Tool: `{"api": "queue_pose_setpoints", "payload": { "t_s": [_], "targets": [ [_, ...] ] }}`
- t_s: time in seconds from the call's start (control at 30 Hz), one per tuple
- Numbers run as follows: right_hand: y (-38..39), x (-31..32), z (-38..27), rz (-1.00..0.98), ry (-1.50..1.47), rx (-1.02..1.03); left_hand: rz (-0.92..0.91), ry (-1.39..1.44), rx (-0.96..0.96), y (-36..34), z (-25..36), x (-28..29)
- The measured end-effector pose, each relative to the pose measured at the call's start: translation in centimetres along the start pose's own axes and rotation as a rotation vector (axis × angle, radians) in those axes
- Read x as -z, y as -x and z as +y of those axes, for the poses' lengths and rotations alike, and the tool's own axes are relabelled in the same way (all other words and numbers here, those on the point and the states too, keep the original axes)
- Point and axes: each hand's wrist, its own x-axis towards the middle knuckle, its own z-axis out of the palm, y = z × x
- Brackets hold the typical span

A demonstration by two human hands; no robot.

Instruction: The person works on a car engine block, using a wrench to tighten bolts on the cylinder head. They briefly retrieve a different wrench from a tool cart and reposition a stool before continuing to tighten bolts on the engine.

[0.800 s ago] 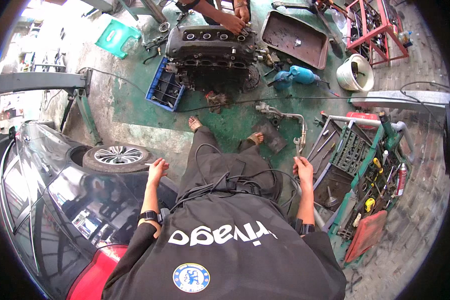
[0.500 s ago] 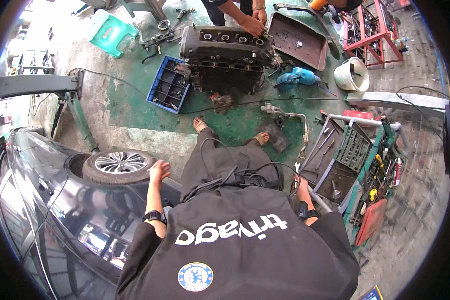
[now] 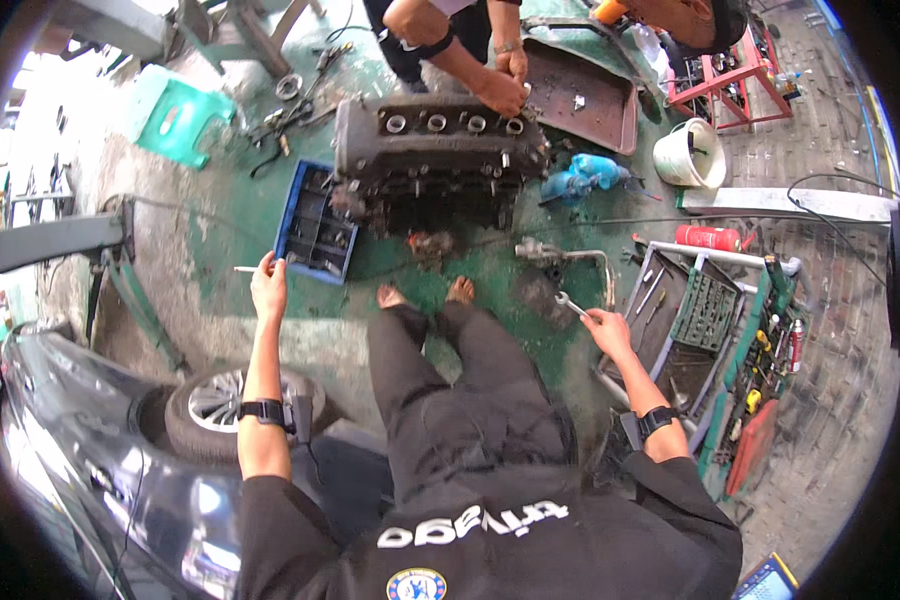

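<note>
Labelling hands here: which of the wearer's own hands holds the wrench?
The right hand grips the wrench; the left hand holds a slim white stick instead.

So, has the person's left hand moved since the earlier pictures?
Yes. Against the wheel, the left hand has moved up the picture, from beside it to above it, nearer the blue crate.

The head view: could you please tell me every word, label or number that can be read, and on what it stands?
Dark top: large white lettering, readable, but I don't copy wording.
Round blue badge: lettering too small to read.
Red cylinder and red can: any markings too small or blurred.
</note>
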Motion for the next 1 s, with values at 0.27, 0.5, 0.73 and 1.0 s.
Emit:
{"api": "queue_pose_setpoints", "payload": {
  "t_s": [0.27, 0.5, 0.73, 1.0],
  "targets": [
    [-18.4, -3.9, -8.8, 0.274, -0.23, 0.429, 0.256, 0.116, -0.469, -11.0, 13.3, -16.9],
    [-26.9, -8.3, -9.5, 0.536, -0.335, 0.601, 0.401, 0.197, -0.821, -14.7, 13.7, -23.2],
    [-29.6, -10.1, -8.4, 0.593, -0.278, 0.678, 0.336, 0.12, -0.878, -15.1, 12.6, -23.1],
    [-30.6, -11.5, -8.2, 0.696, -0.307, 0.7, 0.347, 0.199, -0.862, -15.6, 12.1, -23.4]
  ]
}}
